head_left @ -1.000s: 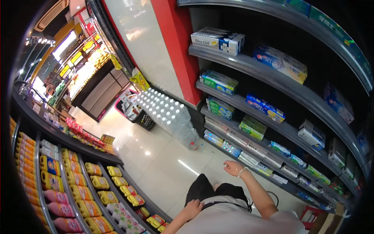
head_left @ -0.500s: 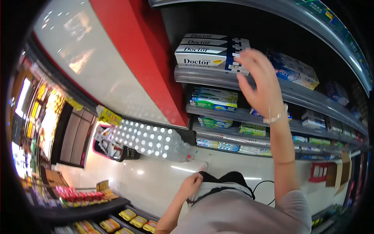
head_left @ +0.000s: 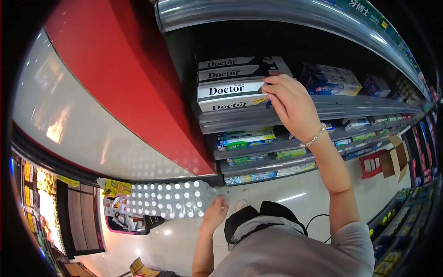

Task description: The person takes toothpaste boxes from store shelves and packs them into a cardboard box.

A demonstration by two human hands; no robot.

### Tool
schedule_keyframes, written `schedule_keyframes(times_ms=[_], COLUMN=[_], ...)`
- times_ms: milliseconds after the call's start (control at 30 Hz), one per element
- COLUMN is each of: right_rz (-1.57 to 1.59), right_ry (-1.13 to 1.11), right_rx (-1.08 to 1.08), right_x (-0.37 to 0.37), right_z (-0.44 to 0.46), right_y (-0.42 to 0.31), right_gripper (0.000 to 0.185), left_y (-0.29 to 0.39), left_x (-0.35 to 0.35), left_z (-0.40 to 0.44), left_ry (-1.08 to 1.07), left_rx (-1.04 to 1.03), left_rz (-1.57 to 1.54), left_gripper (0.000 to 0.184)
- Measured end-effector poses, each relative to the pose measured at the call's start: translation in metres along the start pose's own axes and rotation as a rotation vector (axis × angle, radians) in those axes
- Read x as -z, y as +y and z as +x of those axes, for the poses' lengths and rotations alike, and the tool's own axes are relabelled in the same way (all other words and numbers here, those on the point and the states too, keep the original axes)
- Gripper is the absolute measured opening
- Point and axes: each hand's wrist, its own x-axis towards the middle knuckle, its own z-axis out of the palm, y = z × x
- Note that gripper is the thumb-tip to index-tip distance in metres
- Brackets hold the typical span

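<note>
My right hand point(head_left: 288, 99), with a bracelet at the wrist, reaches up to the shelf. Its thumb and fingertips close on the right part of the front white toothpaste box point(head_left: 230, 88) marked "Doctor". That box belongs to a row of several alike; the fingers partly cover its right part. Lower down, my left hand point(head_left: 215, 213) hangs in front of my body with fingers curled, in line with the end of a wrapped pack of clear bottles point(head_left: 173, 198). Whatever those fingers hold, if anything, is hidden; I cannot tell whether they touch the pack.
Blue toothpaste boxes point(head_left: 332, 79) stand farther right on the same shelf point(head_left: 258, 117). A red and white pillar point(head_left: 124, 69) borders the shelf at left. On the floor are a pink-rimmed basket point(head_left: 146, 226), a red stool point(head_left: 370, 165) and an open cardboard box point(head_left: 394, 159).
My right hand has come from open in front of the boxes to gripping the front one. My left hand has moved slightly left and up. The view has shifted closer to the shelf.
</note>
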Motion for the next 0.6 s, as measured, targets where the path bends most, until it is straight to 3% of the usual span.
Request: schedule_keyframes(times_ms=[233,400,467,600], right_rz=[0.038,-0.016,-0.075,0.226], right_ry=[0.069,-0.018,0.079,0.28], right_rx=[-0.049,0.094,0.131,-0.108], right_x=[-0.001,0.011,0.028,0.064], right_z=[0.009,0.015,0.013,-0.018], right_y=[-0.009,-0.003,-0.007,-0.026], right_gripper=[0.027,0.036,0.038,0.043], left_y=[0.013,0.017,0.02,0.061], left_x=[-0.01,-0.01,-0.006,0.017], left_z=[0.013,0.012,0.017,0.045], left_ry=[-0.179,-0.233,-0.169,-0.083], left_rx=[-0.11,-0.148,-0.22,-0.312], left_rz=[0.128,0.074,-0.005,-0.039], left_gripper=[0.042,0.039,0.034,0.03])
